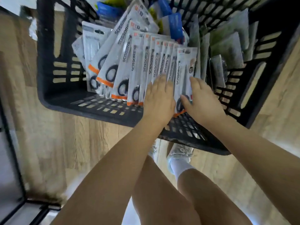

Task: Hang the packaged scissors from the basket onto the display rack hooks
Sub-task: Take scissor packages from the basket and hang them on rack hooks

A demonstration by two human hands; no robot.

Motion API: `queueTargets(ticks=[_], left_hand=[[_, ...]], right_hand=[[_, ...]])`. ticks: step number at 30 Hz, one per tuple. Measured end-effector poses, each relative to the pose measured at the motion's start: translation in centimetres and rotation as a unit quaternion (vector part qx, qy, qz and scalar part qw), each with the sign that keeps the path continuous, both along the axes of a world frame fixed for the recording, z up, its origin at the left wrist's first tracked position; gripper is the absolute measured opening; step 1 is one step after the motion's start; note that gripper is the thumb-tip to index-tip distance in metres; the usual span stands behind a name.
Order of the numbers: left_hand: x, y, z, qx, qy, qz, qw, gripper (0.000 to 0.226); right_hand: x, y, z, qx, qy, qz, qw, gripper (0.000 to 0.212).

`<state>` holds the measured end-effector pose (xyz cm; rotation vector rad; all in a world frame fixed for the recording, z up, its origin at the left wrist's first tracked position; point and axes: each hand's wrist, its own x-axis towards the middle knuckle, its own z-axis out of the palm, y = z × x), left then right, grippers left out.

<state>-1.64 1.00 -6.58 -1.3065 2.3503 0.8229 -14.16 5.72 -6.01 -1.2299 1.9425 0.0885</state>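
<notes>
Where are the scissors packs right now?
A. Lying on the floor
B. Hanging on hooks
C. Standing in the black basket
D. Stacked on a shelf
C: the scissors packs stand fanned out in a row inside the black basket, which sits on the wooden floor, with the left hand and right hand reaching in among them.

Lower ends of several scissors packs [146, 65] are hidden under the left hand [158, 98] and right hand [203, 101]. Basket [48, 62] is cut off by the frame at 12 and 2 o'clock. Blue and green packets [172, 21] at 12 o'clock are blurred, unreadable. Fingertip contact under the packs cannot be determined.
</notes>
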Motion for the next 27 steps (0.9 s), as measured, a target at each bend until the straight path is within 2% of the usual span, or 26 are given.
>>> queueTargets(ticks=[6, 11, 18, 21, 23, 27], left_hand=[[-0.3, -0.7, -3.3, -0.040, 0.035, 0.034, 0.998, 0.045], [-0.5, 0.0, -4.6, -0.076, 0.056, 0.063, 0.994, 0.040], [-0.5, 0.1, -3.9, -0.075, 0.044, 0.044, 0.995, 0.039], [-1.1, 0.0, -2.6, -0.061, 0.047, 0.075, 0.994, 0.032], [-1.8, 0.0, -2.1, -0.027, 0.033, 0.094, 0.995, 0.036], [-3.0, 0.0, -2.7, -0.014, -0.002, 0.081, 0.997, 0.043]], right_hand=[[0.4, -1.6, -5.3, 0.016, -0.059, -0.138, 0.989, 0.072], [0.0, -1.4, -7.5, 0.000, -0.069, -0.158, 0.985, 0.084], [0.0, -0.7, -5.8, -0.067, -0.105, -0.224, 0.967, 0.098], [0.1, 0.1, -4.5, -0.092, -0.092, -0.249, 0.960, 0.100], [-0.1, 0.7, -3.9, -0.091, -0.087, -0.261, 0.957, 0.101], [-0.9, 1.3, -3.6, -0.077, -0.087, -0.282, 0.952, 0.102]])
